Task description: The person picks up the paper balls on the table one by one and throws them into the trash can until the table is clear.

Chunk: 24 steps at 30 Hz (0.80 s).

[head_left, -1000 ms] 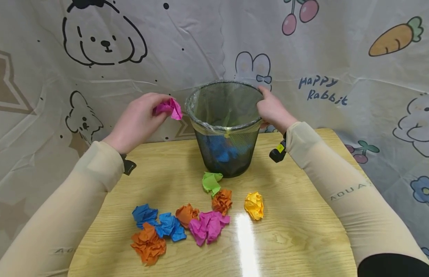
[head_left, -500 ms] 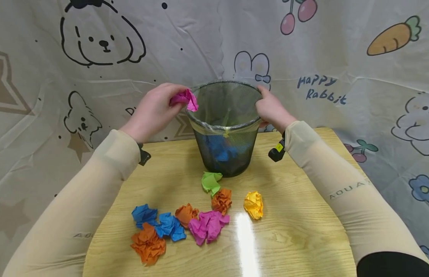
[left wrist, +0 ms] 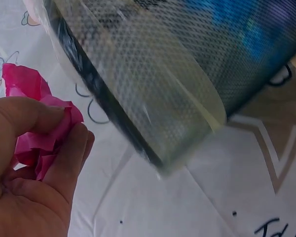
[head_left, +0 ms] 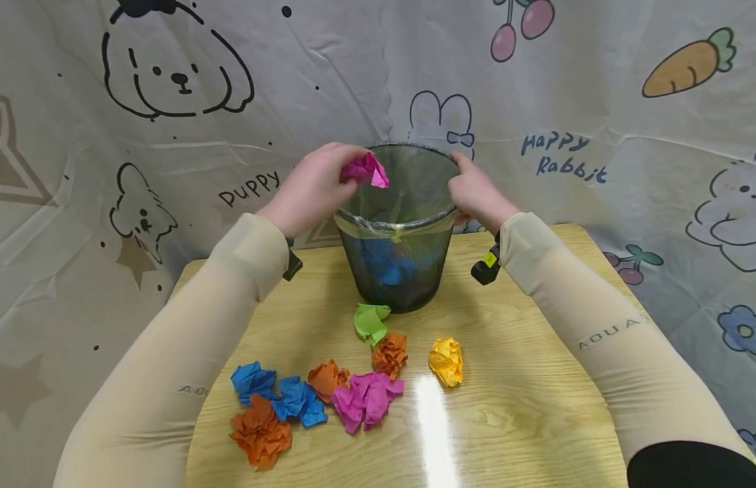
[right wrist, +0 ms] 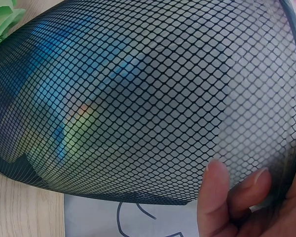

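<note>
My left hand (head_left: pixel 319 181) pinches a crumpled pink paper ball (head_left: pixel 368 169) over the left side of the bin's mouth. In the left wrist view the pink paper (left wrist: pixel 44 131) sits between thumb and fingers, just above the rim. The black mesh wastebasket (head_left: pixel 396 271) has a clear plastic liner and blue and other coloured paper inside. My right hand (head_left: pixel 478 192) grips the bin's right rim, index finger along the edge. In the right wrist view its fingertips (right wrist: pixel 214 182) press the mesh from outside.
On the wooden table (head_left: pixel 524 393) before the bin lie a green paper ball (head_left: pixel 371 322), a yellow one (head_left: pixel 446 362), a pink one (head_left: pixel 368 400), blue ones (head_left: pixel 300 400) and orange ones (head_left: pixel 262 432). A printed cloth (head_left: pixel 329 81) hangs close behind the bin.
My left hand has moved right with the pink paper ball, from beside the bin to over its mouth. The right hand keeps its hold on the rim.
</note>
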Available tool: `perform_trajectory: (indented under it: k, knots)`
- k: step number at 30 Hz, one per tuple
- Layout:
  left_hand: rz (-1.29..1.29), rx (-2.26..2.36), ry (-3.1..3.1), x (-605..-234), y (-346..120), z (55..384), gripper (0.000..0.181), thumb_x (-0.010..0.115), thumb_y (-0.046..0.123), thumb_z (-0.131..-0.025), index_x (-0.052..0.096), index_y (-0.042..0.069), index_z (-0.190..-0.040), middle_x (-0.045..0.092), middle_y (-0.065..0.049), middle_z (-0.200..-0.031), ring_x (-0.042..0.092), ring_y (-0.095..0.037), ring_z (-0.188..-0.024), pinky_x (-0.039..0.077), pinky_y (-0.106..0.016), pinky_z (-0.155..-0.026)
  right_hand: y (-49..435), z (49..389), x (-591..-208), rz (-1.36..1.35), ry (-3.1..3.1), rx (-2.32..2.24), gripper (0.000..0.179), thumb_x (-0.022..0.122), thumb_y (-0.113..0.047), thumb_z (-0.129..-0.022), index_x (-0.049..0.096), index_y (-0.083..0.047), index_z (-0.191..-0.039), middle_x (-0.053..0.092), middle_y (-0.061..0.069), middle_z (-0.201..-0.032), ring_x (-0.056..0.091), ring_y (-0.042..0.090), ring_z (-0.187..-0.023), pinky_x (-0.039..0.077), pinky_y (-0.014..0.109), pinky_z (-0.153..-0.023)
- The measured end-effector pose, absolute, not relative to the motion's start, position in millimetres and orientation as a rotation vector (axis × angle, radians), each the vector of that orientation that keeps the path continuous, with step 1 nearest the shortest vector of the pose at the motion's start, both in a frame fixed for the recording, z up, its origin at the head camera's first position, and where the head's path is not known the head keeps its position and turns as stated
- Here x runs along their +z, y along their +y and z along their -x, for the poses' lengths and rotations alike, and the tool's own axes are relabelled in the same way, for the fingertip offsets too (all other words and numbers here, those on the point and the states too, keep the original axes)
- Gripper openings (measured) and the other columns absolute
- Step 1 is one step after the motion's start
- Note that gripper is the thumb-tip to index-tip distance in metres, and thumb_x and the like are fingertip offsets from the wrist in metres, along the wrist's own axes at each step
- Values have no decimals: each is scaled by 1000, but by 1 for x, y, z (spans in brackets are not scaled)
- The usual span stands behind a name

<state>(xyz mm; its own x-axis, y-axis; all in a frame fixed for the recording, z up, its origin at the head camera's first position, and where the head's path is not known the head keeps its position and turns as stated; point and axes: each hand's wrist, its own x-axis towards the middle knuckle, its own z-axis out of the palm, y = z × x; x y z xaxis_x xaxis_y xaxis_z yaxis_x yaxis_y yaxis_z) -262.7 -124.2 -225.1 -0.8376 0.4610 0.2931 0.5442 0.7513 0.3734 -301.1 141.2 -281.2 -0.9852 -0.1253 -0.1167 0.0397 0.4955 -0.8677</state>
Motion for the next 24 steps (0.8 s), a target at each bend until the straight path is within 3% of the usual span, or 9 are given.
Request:
perform_trajectory:
  k: [5, 24]
  knots:
    - [816, -693, -2826, -228, -106, 266, 33, 57, 1, -100, 64, 4, -132, 61, -10, -119, 50, -23, -101, 44, -35, -88, 143, 302, -283, 80, 2568, -1502, 74, 27, -4, -101, -1, -25, -167, 5, 6, -172, 38, 14, -49, 59, 46, -68]
    - [888, -667, -2896, -241, -90, 273, 34, 61, 6, -100, 62, 5, -134, 62, -6, -111, 52, -22, -94, 45, -35, -84, 140, 301, -282, 87, 2575, -1509, 75, 28, -3, -101, 0, -25, -167, 17, 12, -169, 51, 19, -60, 59, 40, -62]
